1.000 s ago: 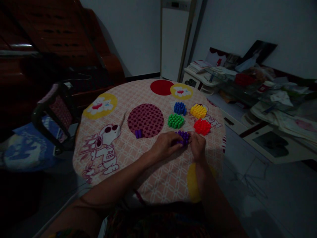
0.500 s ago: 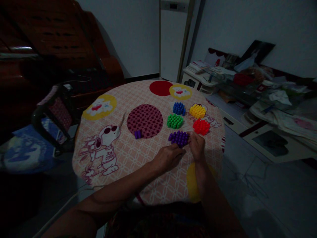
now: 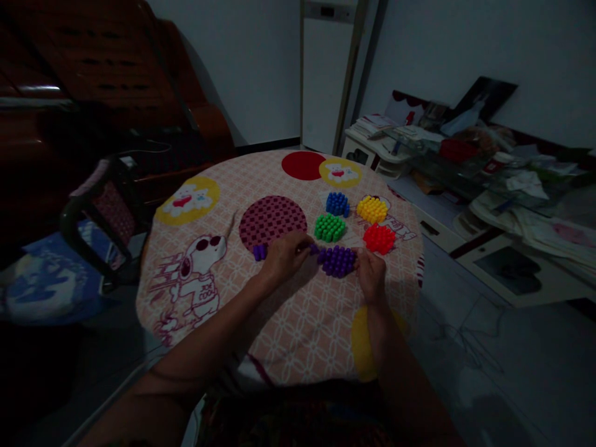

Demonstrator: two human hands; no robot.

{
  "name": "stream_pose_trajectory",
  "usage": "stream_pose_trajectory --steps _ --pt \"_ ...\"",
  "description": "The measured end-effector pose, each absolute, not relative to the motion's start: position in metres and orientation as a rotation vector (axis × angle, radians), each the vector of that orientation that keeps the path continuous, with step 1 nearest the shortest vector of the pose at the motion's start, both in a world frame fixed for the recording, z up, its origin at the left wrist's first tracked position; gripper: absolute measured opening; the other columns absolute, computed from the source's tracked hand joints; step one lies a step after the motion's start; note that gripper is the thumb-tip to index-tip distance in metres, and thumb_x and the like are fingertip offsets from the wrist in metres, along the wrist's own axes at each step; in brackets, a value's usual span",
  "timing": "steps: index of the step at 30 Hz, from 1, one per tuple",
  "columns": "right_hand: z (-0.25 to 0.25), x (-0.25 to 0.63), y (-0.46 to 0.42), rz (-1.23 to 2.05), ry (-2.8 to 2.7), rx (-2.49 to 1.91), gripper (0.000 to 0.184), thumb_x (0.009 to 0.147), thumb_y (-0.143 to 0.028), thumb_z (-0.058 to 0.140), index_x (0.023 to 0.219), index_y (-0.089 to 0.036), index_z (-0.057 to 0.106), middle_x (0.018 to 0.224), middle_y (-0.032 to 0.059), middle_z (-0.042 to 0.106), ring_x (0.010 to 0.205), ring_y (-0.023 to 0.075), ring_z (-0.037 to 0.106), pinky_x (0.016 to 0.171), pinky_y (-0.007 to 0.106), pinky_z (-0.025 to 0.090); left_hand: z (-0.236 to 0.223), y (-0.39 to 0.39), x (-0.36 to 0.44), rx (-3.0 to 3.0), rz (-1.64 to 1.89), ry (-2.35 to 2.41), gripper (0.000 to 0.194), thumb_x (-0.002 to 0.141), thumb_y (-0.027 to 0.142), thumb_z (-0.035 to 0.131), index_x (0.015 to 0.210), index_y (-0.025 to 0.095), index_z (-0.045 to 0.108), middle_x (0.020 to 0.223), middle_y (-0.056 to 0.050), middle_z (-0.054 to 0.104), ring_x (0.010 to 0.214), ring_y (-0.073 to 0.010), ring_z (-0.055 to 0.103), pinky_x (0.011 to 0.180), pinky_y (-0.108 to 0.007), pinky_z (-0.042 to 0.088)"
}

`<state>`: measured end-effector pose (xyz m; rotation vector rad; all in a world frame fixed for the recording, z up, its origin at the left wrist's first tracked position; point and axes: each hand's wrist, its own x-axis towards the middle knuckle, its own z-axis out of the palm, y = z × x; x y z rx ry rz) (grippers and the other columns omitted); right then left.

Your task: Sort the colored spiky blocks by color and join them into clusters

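A cluster of purple pegs [image 3: 338, 261] with rounded tops stands on the cloth-covered round table [image 3: 298, 335]. My right hand [image 3: 371, 271] is closed at its right side, fingers pressed together against the edge pegs. Just left of the cluster, my left hand [image 3: 287, 253] pinches a small purple peg [image 3: 314, 249] between thumb and finger, close to the outer pegs. A few more purple pegs [image 3: 259, 252] lie on the dark checked circle, left of that hand. Beyond the purple cluster sit green pegs [image 3: 329, 228] and red pegs [image 3: 379, 238].
Blue pegs [image 3: 337, 203] and yellow pegs [image 3: 372, 210] form clusters farther back. A chair [image 3: 100, 211] stands at the table's left, with a wooden sofa [image 3: 125, 81] behind. On the right is a cluttered low cabinet [image 3: 465, 242].
My left hand has moved left and away from the near side of the purple cluster, and a purple peg now shows at its fingertips. My right hand stays at the cluster's right side.
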<state>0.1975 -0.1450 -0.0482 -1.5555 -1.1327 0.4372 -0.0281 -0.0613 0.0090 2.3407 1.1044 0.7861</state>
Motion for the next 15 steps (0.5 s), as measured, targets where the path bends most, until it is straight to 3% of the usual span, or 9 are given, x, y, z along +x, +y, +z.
stream_pose_trajectory --steps 15 --pt "-0.048 0.198 -0.145 0.473 -1.131 -1.545 0.049 0.097 -0.053 0.043 0.089 -0.015 0.072 0.064 -0.0004 0.057 0.059 0.0137 0.051 0.056 0.025 0.039 -0.008 -0.043 0.019 2.375 0.684 1.052 0.025 0.091 0.026 0.055 0.104 0.020 0.076 0.102 -0.007 0.076 0.094 -0.0218 0.069 0.089 -0.033 0.052"
